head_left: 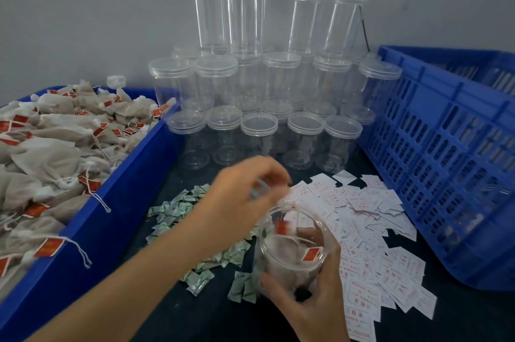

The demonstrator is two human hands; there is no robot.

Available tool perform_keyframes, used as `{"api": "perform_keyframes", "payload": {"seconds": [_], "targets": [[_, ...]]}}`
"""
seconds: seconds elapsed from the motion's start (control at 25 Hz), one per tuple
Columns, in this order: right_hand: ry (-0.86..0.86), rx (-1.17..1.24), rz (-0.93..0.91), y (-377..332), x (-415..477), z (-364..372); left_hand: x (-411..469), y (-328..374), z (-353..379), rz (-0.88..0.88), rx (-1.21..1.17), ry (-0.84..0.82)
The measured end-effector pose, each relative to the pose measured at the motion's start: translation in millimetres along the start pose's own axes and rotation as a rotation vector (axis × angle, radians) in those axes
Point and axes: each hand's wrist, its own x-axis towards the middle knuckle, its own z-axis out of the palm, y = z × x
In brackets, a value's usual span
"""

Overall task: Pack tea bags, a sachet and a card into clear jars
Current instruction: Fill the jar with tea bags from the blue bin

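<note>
My right hand (pixel 312 294) grips a clear jar (pixel 292 247) from below, tilted toward me, mouth open. Tea bags (pixel 281 255) with red tags fill its lower part. My left hand (pixel 245 188) reaches across just above the jar's rim with curled fingers. Something pale and blurred shows at its fingertips, and I cannot tell what it is. Green and white sachets (pixel 195 219) lie heaped on the dark table under my left forearm. White cards with red print (pixel 370 233) are scattered to the right of the jar.
A blue bin (pixel 117 202) heaped with tea bags (pixel 50 152) stands on the left. Lidded clear jars (pixel 259 124) are stacked in tiers against the back wall. A blue slotted crate (pixel 446 163) stands at the right.
</note>
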Motion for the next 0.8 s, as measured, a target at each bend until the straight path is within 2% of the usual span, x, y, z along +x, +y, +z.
{"api": "perform_keyframes", "payload": {"seconds": [0.08,0.12,0.2,0.28,0.48,0.56,0.72,0.8], "targets": [[0.014,0.002,-0.013,3.4,-1.1,-1.7,4.0,-28.6,-2.5,-0.154,0.097,0.12],[0.015,-0.008,-0.024,5.2,-1.9,-1.6,1.9,-44.9,-0.5,-0.231,0.19,0.082],[0.011,-0.004,-0.029,6.2,-2.0,-1.3,-10.6,-72.4,12.5,-0.304,0.372,-0.106],[0.006,0.015,-0.018,6.7,-2.0,-0.6,-25.6,-91.5,29.9,-0.287,0.49,-0.23],[0.016,0.029,-0.009,4.6,-2.7,-0.4,-26.3,-101.4,36.9,-0.226,0.524,-0.067],[0.02,0.024,-0.007,3.6,-2.4,0.3,-21.3,-96.5,33.1,-0.229,0.458,0.025],[0.006,0.011,0.014,3.9,-0.8,1.8,-11.6,-53.9,19.2,-0.233,0.083,0.312],[-0.008,0.005,0.031,6.1,-1.0,2.1,-9.9,-22.2,13.4,-0.171,-0.087,0.331]]}}
